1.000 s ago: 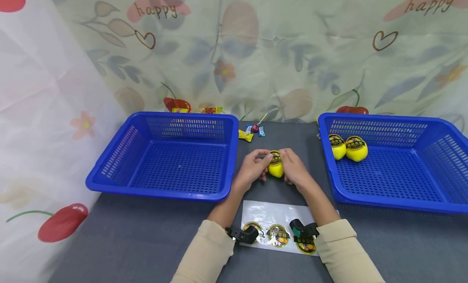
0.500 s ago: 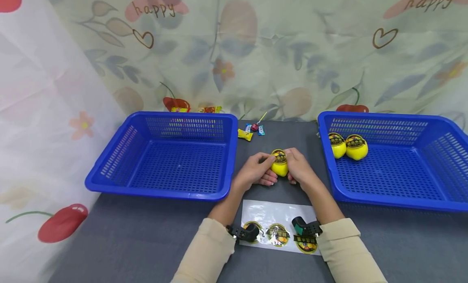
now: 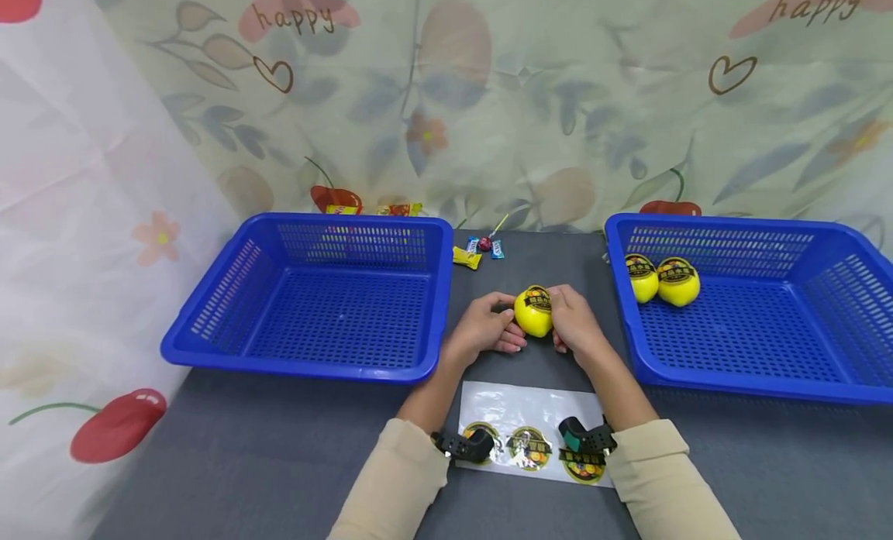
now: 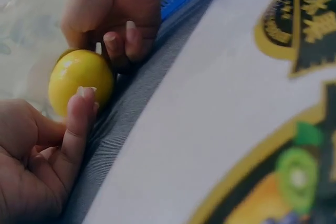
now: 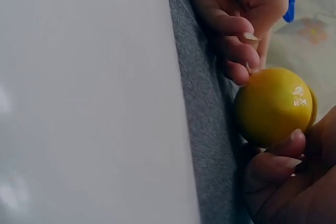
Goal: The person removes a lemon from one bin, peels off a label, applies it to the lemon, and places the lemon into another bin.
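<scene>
Between the two hands, over the grey table, is a yellow lemon [image 3: 533,317] with a round black-and-gold sticker [image 3: 538,298] on its top. My left hand [image 3: 483,323] holds the lemon from the left, thumb and fingers against its side. From the right, my right hand [image 3: 574,317] grips it, with the thumb by the sticker's edge. In the left wrist view, left fingertips [image 4: 83,98] touch the lemon's glossy underside. The right wrist view shows the right fingers [image 5: 286,153] curled against the lemon, and the sticker is mostly hidden there.
A white sheet with several round stickers [image 3: 519,404] lies below the forearms. On the left stands a blue basket [image 3: 307,367]; the right blue basket [image 3: 739,389] contains two stickered lemons [image 3: 678,283]. Wrapped candies [image 3: 466,257] and a lollipop [image 3: 485,244] lie near the back curtain.
The lemon has shifted slightly right and turned between the hands, so its sticker now faces more to the right. The left thumb has drawn back from the sticker to the lemon's side.
</scene>
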Demonstrator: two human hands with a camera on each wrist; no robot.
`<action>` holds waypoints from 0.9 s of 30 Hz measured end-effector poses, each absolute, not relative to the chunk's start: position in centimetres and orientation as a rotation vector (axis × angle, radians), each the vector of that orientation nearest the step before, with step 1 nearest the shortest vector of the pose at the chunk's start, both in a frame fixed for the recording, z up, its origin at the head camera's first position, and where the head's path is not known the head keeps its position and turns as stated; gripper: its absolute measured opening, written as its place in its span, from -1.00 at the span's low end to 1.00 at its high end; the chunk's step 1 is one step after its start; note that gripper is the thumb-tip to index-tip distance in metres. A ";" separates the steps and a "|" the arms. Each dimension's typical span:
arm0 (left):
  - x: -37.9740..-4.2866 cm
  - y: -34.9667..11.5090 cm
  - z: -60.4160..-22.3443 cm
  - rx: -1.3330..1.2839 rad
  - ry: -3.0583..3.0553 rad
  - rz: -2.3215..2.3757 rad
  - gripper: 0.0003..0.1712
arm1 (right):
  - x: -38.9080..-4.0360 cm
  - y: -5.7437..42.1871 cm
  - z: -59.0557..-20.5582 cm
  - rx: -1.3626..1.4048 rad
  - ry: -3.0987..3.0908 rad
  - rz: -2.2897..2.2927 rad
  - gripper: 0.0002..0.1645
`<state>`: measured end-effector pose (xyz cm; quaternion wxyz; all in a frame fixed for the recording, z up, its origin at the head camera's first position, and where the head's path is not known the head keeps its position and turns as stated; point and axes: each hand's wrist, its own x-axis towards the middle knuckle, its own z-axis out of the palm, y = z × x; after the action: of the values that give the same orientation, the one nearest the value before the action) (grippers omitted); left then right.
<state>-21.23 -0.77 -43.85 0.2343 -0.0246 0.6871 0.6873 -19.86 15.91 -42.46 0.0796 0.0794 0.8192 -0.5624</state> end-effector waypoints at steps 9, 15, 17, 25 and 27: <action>-20.8 -0.7 -44.1 -0.007 1.950 1.901 -0.64 | -19.8 16.8 -41.6 0.005 2.834 -1.392 -0.50; -20.6 -0.6 -44.2 0.001 1.992 1.907 -0.64 | -19.8 16.8 -41.2 -0.397 2.796 -1.282 -0.21; -20.6 -0.5 -44.2 -0.009 2.001 1.907 -0.65 | -19.7 16.7 -41.0 -0.488 2.816 -1.204 -0.17; -20.5 -0.3 -44.3 -0.038 2.017 1.923 -0.66 | -19.1 16.3 -40.3 -0.467 2.882 -1.101 -0.33; -20.5 -0.4 -44.4 -0.046 2.015 1.926 -0.67 | -19.1 16.1 -40.1 -0.449 2.884 -1.094 -0.36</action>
<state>-20.46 -0.38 -44.35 0.1759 -0.0163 0.7114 0.6802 -19.06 16.15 -40.13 0.0124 -0.1439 0.9252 -0.3509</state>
